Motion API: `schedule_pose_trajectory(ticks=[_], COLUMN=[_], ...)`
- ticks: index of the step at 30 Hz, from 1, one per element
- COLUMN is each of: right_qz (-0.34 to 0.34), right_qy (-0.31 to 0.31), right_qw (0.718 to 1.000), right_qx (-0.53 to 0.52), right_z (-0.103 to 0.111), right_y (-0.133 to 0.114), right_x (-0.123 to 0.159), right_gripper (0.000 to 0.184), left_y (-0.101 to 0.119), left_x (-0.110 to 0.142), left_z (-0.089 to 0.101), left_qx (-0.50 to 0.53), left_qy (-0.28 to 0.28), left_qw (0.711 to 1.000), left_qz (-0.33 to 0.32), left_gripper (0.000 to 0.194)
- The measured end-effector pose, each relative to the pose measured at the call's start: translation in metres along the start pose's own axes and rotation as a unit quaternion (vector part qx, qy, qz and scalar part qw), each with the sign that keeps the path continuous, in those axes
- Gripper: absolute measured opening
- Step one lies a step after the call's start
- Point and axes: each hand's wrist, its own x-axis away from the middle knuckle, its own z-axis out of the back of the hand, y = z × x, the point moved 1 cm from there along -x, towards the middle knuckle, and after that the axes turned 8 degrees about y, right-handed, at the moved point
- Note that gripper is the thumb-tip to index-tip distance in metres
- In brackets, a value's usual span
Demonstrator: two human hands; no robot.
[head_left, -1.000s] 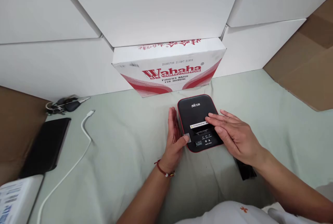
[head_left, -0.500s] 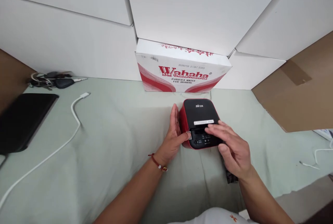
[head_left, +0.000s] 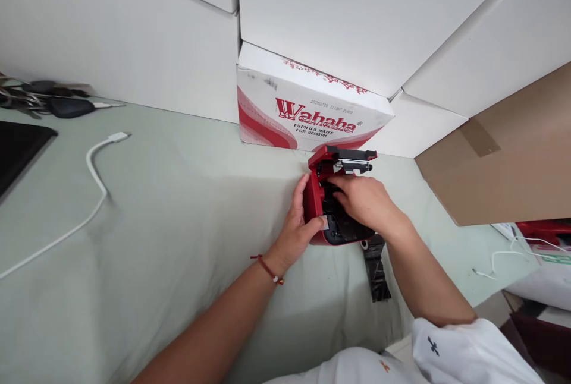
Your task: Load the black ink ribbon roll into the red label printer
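A small red-and-black label printer (head_left: 316, 205) sits on the green cloth with its lid (head_left: 343, 154) raised. My left hand (head_left: 298, 224) clasps its left side, the fingers along the wall and the thumb on the front corner beside a small pale sticker (head_left: 325, 222). Inside the open body is my right hand (head_left: 363, 198), its fingers bent and partly hidden; what they hold, if anything, does not show clearly. A dark, film-like sheet (head_left: 354, 228) lies under that hand at the front of the printer. Beside the printer is a black roll with a loose strip (head_left: 377, 271).
Behind the printer stands a white and red Wahaha carton (head_left: 312, 116), with white boxes (head_left: 357, 9) above. A brown carton (head_left: 499, 158) is at the right. Keys (head_left: 66, 104), a black flat object (head_left: 22, 152) and a white cable (head_left: 96, 176) lie at the left.
The printer's lid has swung up and back from shut. My right hand has gone from the lid's front edge into the printer's inside. My left hand keeps its hold.
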Motion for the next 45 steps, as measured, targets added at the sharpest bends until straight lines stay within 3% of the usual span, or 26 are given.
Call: schedule_pose_trajectory(ticks=[2,4,7,9,12,14,16,19,22,24,27,31,35,37,40,43,45], right_qz=[0.005,0.006,-0.002,0.005,0.025,-0.039,-0.124,-0.189,-0.192,-0.18,-0.118,0.015,0.064,0.076,0.106,0.144,0.156], right_qy=[-0.079,-0.108,-0.098,-0.045,0.072,0.104,0.119,0.05,-0.034,-0.036,-0.013,-0.11,-0.141,-0.148,-0.151,-0.074,-0.004], right_qw=[0.994,0.988,0.989,0.998,0.986,0.974,0.972,0.98,0.981,0.983,0.989,0.971,0.964,0.961,0.951,0.95,0.955], right_qx=[0.078,0.107,0.107,0.041,-0.151,-0.198,-0.159,-0.043,0.012,0.002,-0.086,-0.212,-0.214,-0.221,-0.249,-0.268,-0.253], right_z=[0.001,-0.001,0.0,0.009,0.033,0.043,0.039,0.008,-0.029,-0.041,-0.043,-0.041,-0.04,-0.027,0.012,0.049,0.055], right_y=[-0.012,-0.023,-0.026,-0.014,0.026,0.065,0.106,0.152,0.17,0.165,0.143,0.109,0.094,0.094,0.097,0.088,0.072], right_x=[-0.02,-0.031,-0.022,0.002,0.052,0.08,0.095,0.097,0.091,0.091,0.093,0.092,0.092,0.097,0.107,0.102,0.086], right_gripper=[0.041,0.036,0.032,0.031,0.031,0.037,0.045,0.038,0.035,0.038,0.042,0.038,0.039,0.035,0.028,0.031,0.03], left_y=[0.0,0.001,0.001,0.001,0.001,0.001,0.0,0.001,0.004,0.005,0.007,0.007,0.009,0.009,0.01,0.011,0.011], left_x=[0.0,0.0,0.001,0.002,0.002,0.001,0.001,0.0,-0.001,-0.001,-0.001,-0.001,-0.002,-0.003,-0.003,-0.003,-0.004], left_z=[-0.001,-0.001,0.0,0.0,0.001,0.001,0.002,0.002,0.002,0.002,0.001,0.001,0.0,0.001,0.001,0.001,0.001], left_qx=[-0.012,-0.022,-0.028,-0.027,-0.02,-0.018,-0.016,-0.015,-0.02,-0.024,-0.028,-0.02,-0.017,-0.018,-0.012,-0.013,-0.015], left_qy=[0.003,0.007,0.013,0.015,0.017,0.018,0.017,0.014,0.016,0.015,0.015,0.02,0.018,0.019,0.015,0.01,0.011], left_qw=[1.0,1.0,1.0,1.0,1.0,1.0,1.0,1.0,1.0,1.0,0.999,0.999,0.999,0.999,1.0,1.0,1.0], left_qz=[0.001,0.001,0.003,0.0,-0.006,-0.003,0.005,0.015,0.01,0.001,0.004,0.021,0.026,0.025,0.025,0.022,0.019], left_gripper=[0.103,0.103,0.103,0.102,0.1,0.1,0.101,0.102,0.1,0.098,0.099,0.101,0.1,0.1,0.098,0.096,0.097])
